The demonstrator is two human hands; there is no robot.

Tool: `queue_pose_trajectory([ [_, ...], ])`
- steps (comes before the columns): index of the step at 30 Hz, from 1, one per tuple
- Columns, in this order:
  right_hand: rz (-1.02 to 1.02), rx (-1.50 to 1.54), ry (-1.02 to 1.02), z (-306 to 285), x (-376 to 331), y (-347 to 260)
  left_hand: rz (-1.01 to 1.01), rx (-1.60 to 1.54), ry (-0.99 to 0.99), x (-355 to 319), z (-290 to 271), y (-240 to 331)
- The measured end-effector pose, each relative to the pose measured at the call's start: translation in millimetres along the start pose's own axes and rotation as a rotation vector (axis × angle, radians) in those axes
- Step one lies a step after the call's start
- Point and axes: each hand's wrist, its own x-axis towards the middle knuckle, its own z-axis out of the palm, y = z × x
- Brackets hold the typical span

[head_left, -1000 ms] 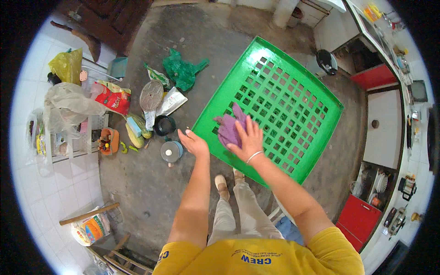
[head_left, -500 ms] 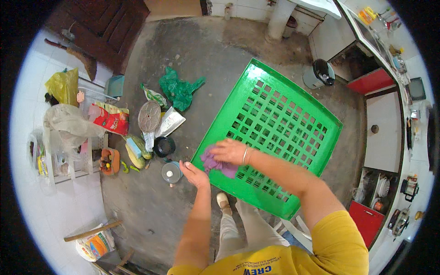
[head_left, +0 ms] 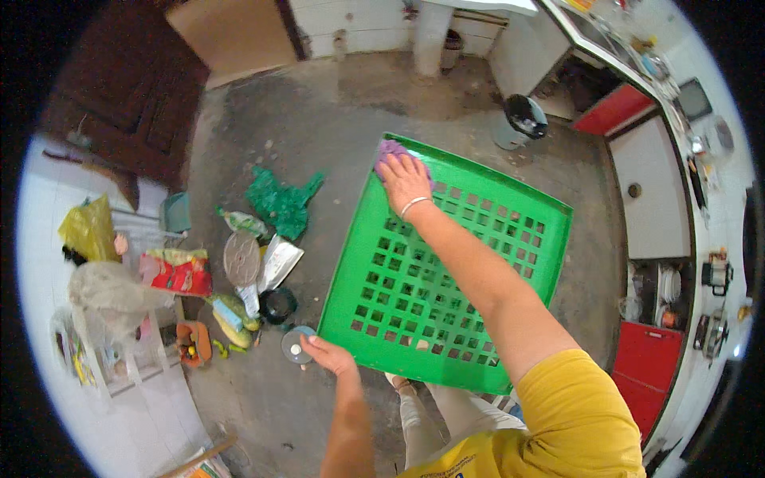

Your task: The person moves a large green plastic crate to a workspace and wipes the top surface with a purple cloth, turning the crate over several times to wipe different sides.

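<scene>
A large green plastic tray (head_left: 494,381) with a raised rim and a grid of square holes slants across the middle of the view. My right hand (head_left: 406,182) presses a crumpled purple cloth (head_left: 388,149) against its far left corner, fingers curled over the cloth. At the near left corner, my left hand (head_left: 335,356) holds the rim from outside; some of its fingers are hard to make out. Just left of that hand, a round lidded pot (head_left: 292,349) with a white knob sits on the floor.
On the floor to the left lie a green plastic bag (head_left: 283,199), a round brown plate-like piece (head_left: 241,259), a black bowl (head_left: 277,306) and long green vegetables (head_left: 231,315). A white rack (head_left: 131,373) stands by the left wall. A bin (head_left: 518,123) and red-fronted cabinets (head_left: 647,358) are on the right.
My right hand has slid the purple cloth from the tray's near left side to its far left corner. The tray's tilt in view has shifted, and my left hand stays by its near left corner.
</scene>
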Motion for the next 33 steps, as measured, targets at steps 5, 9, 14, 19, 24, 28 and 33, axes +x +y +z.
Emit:
queue_pose_trajectory([
  [5, 0.022, 0.104, -0.248, -27.0, -21.6, 66.0, 0.026, 0.062, -0.003, -7.3, -2.9, 9.5],
  [9, 0.041, 0.018, -0.205, -73.3, -92.3, 129.1, 0.035, 0.046, 0.001, -4.7, -3.7, 3.6],
  [14, 0.430, -0.187, -0.309, -137.6, -183.3, 189.0, -0.002, -0.038, -0.005, -6.9, -5.1, 9.9],
  [19, 0.928, -0.242, -0.724, -178.8, -218.2, 166.5, 0.032, -0.051, 0.006, -9.3, -1.4, 2.1],
  [24, 0.913, 0.002, -0.832, -232.3, -205.6, 126.0, 0.061, -0.052, 0.007, -1.6, -5.0, -9.2],
  [28, 0.612, -0.165, -0.272, -213.9, -204.0, 165.9, 0.083, -0.048, 0.036, 4.1, -3.8, -25.8],
  [33, 0.591, -0.378, -0.450, -164.9, -210.7, 206.3, 0.065, 0.014, 0.017, 0.9, 0.4, -21.9],
])
